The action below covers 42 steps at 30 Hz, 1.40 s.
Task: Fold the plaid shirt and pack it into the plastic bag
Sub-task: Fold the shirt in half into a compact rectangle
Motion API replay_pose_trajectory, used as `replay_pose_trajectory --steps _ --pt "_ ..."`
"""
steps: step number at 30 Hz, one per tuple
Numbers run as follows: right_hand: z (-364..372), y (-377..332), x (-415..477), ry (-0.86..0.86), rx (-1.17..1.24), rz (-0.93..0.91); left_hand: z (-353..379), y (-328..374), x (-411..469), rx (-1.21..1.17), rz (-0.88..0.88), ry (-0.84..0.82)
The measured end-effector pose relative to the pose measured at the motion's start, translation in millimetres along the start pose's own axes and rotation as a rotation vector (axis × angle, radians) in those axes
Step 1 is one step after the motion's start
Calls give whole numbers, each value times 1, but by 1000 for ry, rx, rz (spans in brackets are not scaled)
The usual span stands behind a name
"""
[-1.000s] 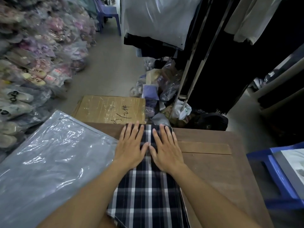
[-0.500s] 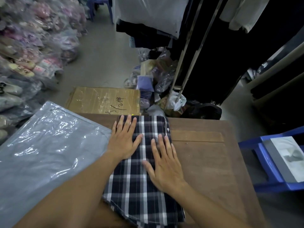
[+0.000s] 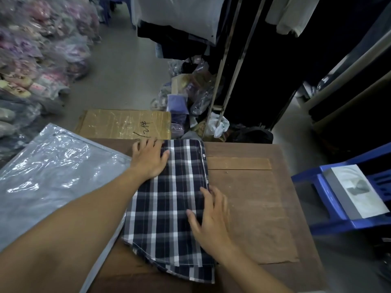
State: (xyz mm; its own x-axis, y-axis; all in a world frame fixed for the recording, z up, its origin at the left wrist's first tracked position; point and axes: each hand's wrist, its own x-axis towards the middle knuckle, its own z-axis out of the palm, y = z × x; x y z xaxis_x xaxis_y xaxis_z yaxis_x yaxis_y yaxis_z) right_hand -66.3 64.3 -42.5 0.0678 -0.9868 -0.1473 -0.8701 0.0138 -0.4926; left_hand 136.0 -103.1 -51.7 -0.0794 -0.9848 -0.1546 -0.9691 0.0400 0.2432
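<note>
Pressing flat on the plaid shirt (image 3: 169,199), already folded into a long narrow strip lying from the far edge of the table (image 3: 254,208) toward the near edge. Resting the left hand (image 3: 150,159) at the far left corner of the strip, fingers spread and extended, gripping nothing. Laying the right hand (image 3: 211,216) on the right edge of the strip, about the middle, fingers open and flat, also holding nothing. Judging the side folds as done; folding the length in half or thirds still remaining. Waiting at the left edge of the table, touching the shirt: the plastic bag (image 3: 53,176), flat and partly hanging over. Packing not yet started.
</note>
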Motion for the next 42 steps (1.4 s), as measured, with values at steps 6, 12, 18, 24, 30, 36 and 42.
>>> replay_pose_trajectory --steps 6,12,18,24,30,36,42 --pt "-23 0 -10 -186 359 372 -17 -4 18 -31 -16 -94" --pt "-39 7 9 -269 478 490 -28 -1 22 -56 -59 2" --pt "-104 48 58 -284 134 434 -43 5 11 -253 -233 -175" --pt "-141 83 124 -296 -467 306 -32 38 -41 -561 -304 -518" --pt "-127 91 148 -246 -752 145 -17 74 -79 -631 -298 -804" --pt "-119 101 144 -232 -766 98 -20 64 -79 -520 -309 -645" --pt "-124 87 135 -111 -662 18 -40 -6 -50 -217 -424 63"
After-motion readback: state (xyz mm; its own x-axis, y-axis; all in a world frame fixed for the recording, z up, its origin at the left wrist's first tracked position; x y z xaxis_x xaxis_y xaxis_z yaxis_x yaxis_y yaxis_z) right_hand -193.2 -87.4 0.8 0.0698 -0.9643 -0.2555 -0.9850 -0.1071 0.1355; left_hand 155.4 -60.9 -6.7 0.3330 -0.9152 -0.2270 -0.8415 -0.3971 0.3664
